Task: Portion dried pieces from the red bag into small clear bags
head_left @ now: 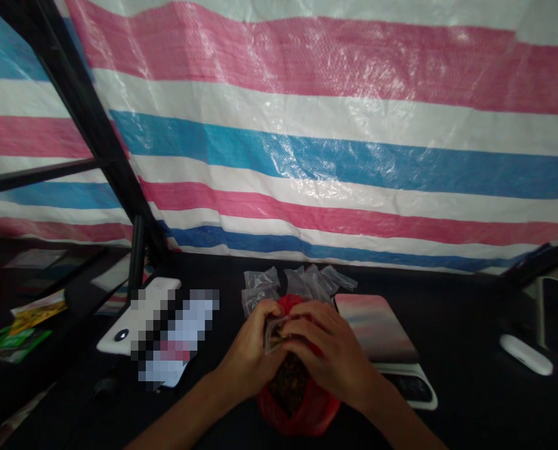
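Note:
My left hand (251, 356) is closed around a small clear plastic bag (272, 334), its mouth held open. A little brownish material shows inside it. My right hand (333, 350) reaches over from the right, its fingers bent together at the mouth of the small bag; what they hold, if anything, is hidden. Directly below both hands stands an open red plastic bag (302, 415), its rim rolled outward. Dark brown, crumbly dried pieces (288, 384) fill it. Several more small clear bags (309, 281) lie flat just behind the hands.
On the right is a digital scale (413, 384) with a pinkish plate (377, 325). A white device (166, 294) and a partly blurred phone-like item (180, 369) lie left. Farther left are coloured packets (39, 312). A small white case (525, 354) lies far right. Striped sheeting (335, 144) hangs behind.

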`<state>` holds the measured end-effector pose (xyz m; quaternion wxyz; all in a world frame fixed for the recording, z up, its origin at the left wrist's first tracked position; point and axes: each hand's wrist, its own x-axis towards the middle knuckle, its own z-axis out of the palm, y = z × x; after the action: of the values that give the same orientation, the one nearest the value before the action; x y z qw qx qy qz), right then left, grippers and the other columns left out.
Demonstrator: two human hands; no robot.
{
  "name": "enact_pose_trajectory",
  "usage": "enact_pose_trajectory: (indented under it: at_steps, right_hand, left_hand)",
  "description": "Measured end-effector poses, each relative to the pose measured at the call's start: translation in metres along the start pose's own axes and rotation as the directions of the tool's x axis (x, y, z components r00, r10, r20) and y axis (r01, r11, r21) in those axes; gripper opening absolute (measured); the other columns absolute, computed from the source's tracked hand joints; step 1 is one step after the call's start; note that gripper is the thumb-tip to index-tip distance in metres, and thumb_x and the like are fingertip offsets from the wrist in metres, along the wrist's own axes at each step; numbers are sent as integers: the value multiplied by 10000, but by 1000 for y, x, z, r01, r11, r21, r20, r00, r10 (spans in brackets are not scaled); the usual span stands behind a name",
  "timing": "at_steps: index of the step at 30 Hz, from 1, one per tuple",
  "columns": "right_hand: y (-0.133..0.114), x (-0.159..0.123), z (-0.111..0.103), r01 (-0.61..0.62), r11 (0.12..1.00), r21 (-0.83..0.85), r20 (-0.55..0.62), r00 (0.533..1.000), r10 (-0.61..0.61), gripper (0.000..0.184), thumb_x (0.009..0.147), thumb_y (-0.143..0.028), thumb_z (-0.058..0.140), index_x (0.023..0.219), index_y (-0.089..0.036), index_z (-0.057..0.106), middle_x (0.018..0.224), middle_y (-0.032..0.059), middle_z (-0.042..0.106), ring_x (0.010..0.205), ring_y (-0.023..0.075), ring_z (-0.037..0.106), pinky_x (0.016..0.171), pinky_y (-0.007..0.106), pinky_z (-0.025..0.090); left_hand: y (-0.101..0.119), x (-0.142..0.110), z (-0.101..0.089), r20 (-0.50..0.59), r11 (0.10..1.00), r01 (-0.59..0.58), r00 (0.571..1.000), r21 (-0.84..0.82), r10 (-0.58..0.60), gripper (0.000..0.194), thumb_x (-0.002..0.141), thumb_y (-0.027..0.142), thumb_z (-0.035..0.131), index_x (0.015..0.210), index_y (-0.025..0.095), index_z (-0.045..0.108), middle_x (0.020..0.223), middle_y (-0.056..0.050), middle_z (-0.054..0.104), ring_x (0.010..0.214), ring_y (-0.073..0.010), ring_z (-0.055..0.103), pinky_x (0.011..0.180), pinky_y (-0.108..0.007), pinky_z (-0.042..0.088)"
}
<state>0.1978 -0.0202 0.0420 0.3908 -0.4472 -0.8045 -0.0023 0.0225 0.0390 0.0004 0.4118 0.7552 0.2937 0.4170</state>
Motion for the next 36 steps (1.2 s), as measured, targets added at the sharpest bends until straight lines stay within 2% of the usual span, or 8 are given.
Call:
enact_pose_trajectory:
  at_steps: [5,9,11,14,19,28,32,36]
  right_hand:
    - [4,1,-7,-20,999,50,-163,986,28,159,1005,-211,559,992,-250,712,952,35,718,862,172,677,755,312,537]
    - [2,2,-8,-3,997,71,-68,998,8,117,982,-247,607,1038,-258,709,981,39,724,897,183,687,797,327,552]
    - [1,2,-6,22,999,47,-56,998,-20,105,974,-246,615,1050,-250,688,991,43,728,902,189,688,805,333,548]
    - [3,2,-8,-27,999,31,-148,988,31,122,975,-166,573,1020,-241,658,971,42,718,899,183,679,808,329,538]
    - [14,2,-14,-146,988,42,-286,946,151,141,976,-137,534,967,-235,634,888,38,683,840,185,651,747,327,524]
    - [11,4,-13,-141,990,-31,-136,981,135,155,992,-184,518,936,-228,656,843,30,709,796,182,659,743,328,514]
    - [9,5,-13,-117,992,-42,-104,988,112,149,989,-171,527,936,-223,656,845,26,720,790,180,658,732,318,504]
    - [10,4,-13,-116,993,-29,-95,989,113,143,987,-171,535,937,-223,658,854,25,725,800,180,662,740,315,497]
  left_hand:
    - [7,3,0,61,993,114,992,1,-114,272,887,298,660,1136,241,568,992,-16,703,871,-183,687,781,-276,539]
    - [9,6,-2,109,993,117,987,-1,-116,253,891,260,626,1138,241,572,973,-15,725,855,-189,701,765,-274,543]
    - [10,6,-4,101,997,59,993,55,-65,325,858,193,625,1172,239,553,1044,-40,721,935,-211,699,825,-303,542]
    - [13,5,-7,147,973,-98,987,207,68,477,760,80,612,1206,222,522,1158,-87,676,1057,-250,655,938,-368,510]
    - [16,6,-14,334,925,-210,937,315,99,494,686,1,512,1127,225,507,1038,-67,666,945,-238,636,856,-366,503]
    - [12,12,-19,347,866,-278,929,415,132,555,680,56,570,1197,257,561,1203,-79,706,1126,-289,653,1032,-443,434]
    - [13,13,-20,384,847,-282,918,451,101,447,694,40,532,1082,253,592,1072,-60,728,1039,-275,679,966,-436,454]
    - [12,14,-21,376,846,-299,918,442,127,514,703,40,534,1170,251,560,1178,-76,708,1116,-291,655,1008,-467,423]
